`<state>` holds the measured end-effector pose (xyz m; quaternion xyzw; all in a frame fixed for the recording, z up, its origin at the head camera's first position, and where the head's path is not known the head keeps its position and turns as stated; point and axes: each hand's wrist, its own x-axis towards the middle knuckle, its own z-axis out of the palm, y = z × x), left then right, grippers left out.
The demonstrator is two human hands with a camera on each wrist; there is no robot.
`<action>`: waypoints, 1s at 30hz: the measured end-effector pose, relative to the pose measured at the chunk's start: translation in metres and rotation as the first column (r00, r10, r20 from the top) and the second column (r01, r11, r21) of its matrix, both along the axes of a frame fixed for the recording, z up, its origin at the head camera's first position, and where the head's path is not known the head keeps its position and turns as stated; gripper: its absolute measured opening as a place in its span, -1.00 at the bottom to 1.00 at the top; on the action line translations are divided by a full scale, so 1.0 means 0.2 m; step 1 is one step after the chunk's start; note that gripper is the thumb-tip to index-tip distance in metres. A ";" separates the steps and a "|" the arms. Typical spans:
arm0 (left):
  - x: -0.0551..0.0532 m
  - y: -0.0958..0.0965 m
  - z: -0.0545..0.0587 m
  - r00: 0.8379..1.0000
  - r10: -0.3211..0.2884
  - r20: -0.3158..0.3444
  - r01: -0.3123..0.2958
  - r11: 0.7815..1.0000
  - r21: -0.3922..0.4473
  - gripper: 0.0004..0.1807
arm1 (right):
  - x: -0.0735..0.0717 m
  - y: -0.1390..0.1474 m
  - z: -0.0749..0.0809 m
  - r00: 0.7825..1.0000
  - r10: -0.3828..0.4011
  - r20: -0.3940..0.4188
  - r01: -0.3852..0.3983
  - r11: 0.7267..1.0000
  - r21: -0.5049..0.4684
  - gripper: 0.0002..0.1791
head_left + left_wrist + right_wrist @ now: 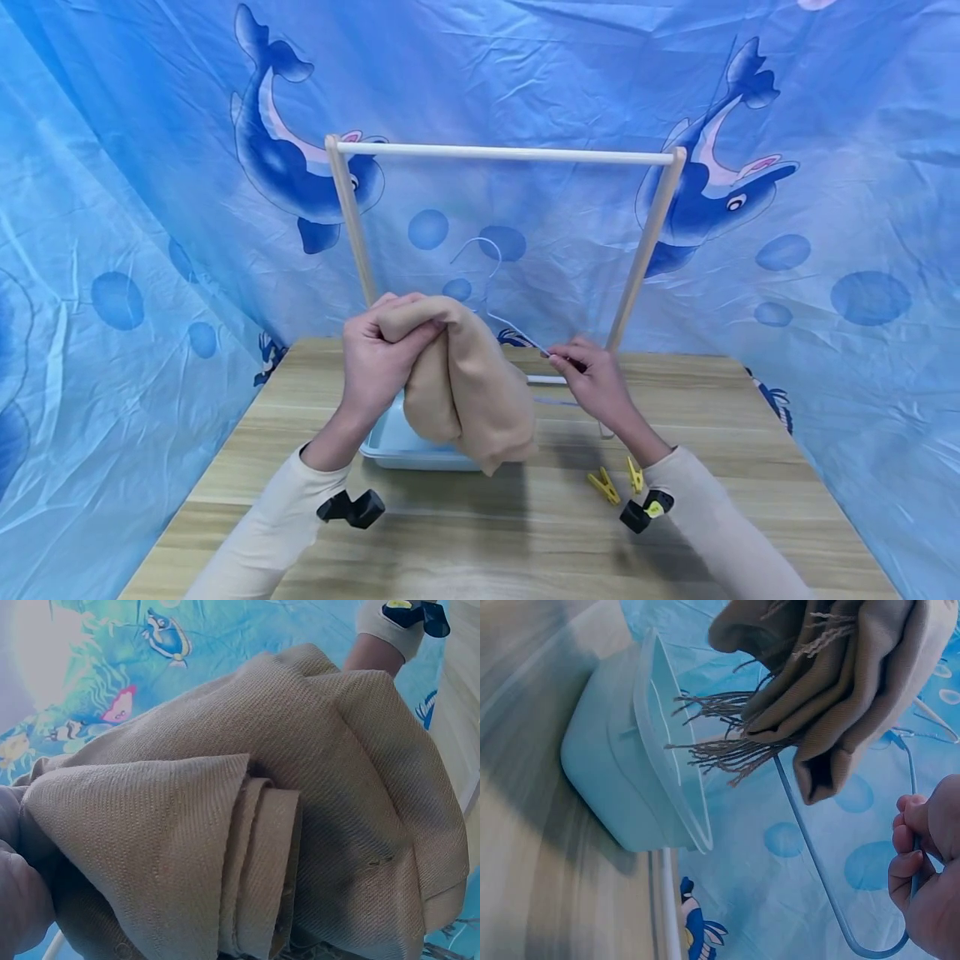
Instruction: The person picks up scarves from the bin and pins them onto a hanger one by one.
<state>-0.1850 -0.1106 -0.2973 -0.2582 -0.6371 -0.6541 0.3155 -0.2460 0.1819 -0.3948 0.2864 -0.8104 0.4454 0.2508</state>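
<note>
My left hand (378,354) grips a folded tan scarf (480,383) by its upper end, above the table. In the right wrist view the dark fringe of the scarf (847,682) hangs toward a light blue bin. The left wrist view is mostly filled by the twill folds of the scarf (247,720). Held at its sloping shoulder by my right hand (592,375) is a thin pale blue clothes hanger (517,327), its hook pointing up. In the right wrist view the hanger (817,862) runs behind the scarf, which hides part of it.
Below the scarf stands the light blue bin (420,454) on the wooden table (465,558). A rack with a white top bar (502,153) and wooden posts rises behind my hands. Yellow clothespins (603,486) lie near my right wrist. A blue dolphin-print curtain (540,75) surrounds the table.
</note>
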 end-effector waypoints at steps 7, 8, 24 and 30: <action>-0.01 0.01 -0.01 0.999 0.039 -0.036 -0.040 0.998 -0.042 -0.86 | 0.02 -0.03 -0.02 1.000 0.023 0.008 -0.023 1.000 -0.012 -0.83; -0.01 0.01 -0.01 0.999 0.039 -0.035 -0.041 0.998 -0.052 -0.85 | 0.02 -0.03 -0.02 1.000 0.022 0.005 -0.021 1.000 -0.014 -0.83; -0.01 0.00 -0.09 0.999 0.044 0.010 -0.043 0.992 -0.117 -0.78 | 0.07 -0.08 0.05 0.999 0.046 0.006 -0.046 0.998 -0.038 -0.84; 0.02 -0.02 -0.09 0.993 -0.013 0.115 0.027 0.992 -0.123 -0.83 | 0.08 -0.08 0.08 0.997 0.070 0.009 -0.070 0.995 -0.066 -0.81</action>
